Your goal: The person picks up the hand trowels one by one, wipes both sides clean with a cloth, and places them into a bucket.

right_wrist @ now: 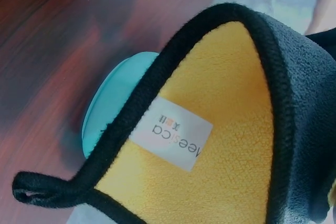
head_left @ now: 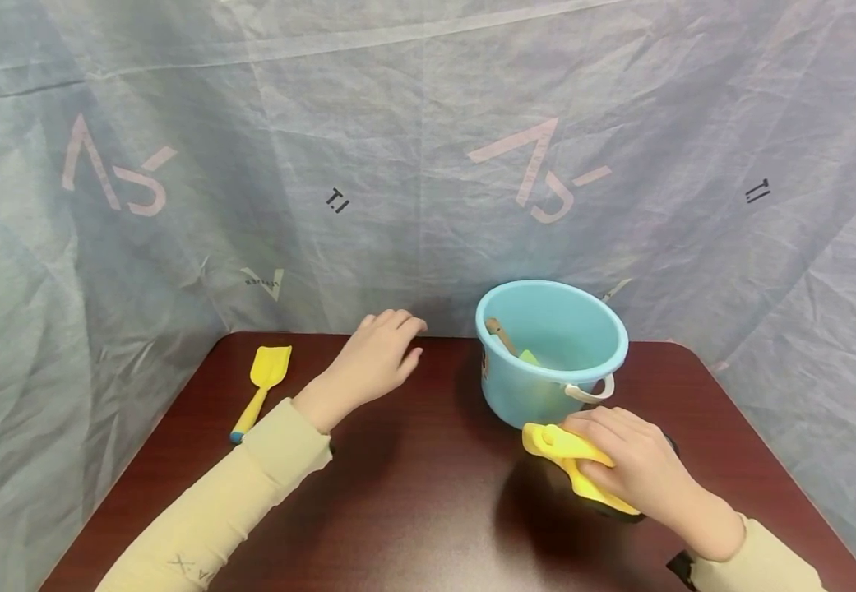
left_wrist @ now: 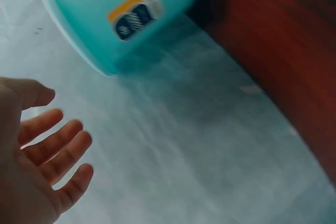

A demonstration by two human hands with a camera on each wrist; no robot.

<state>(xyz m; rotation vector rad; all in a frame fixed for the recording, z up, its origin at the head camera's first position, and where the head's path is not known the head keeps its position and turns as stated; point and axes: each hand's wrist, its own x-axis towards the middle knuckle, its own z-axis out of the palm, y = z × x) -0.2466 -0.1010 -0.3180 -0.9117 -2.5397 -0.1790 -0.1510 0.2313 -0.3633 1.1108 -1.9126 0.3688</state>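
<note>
My right hand (head_left: pixel 631 460) grips a bunched yellow cleaning cloth (head_left: pixel 583 460) in front of the bucket's near right side. Up close in the right wrist view, the cloth (right_wrist: pixel 231 98) has black edging, a hanging loop, a white label and a dark grey other side. The light blue bucket (head_left: pixel 512 390) stands upright at the back right of the table, its white handle (head_left: pixel 590 393) hanging toward me. Inside it are a brown wooden-looking handle (head_left: pixel 500 335) and something light green (head_left: pixel 529 357). My left hand (head_left: pixel 379 353) hovers left of the bucket, fingers loosely bent, holding nothing.
A yellow toy shovel (head_left: pixel 268 370) with a blue handle end lies at the table's left side. The dark red-brown table (head_left: pixel 413 518) meets a grey printed fabric sheet (head_left: pixel 413 164), which hangs behind it and along both sides.
</note>
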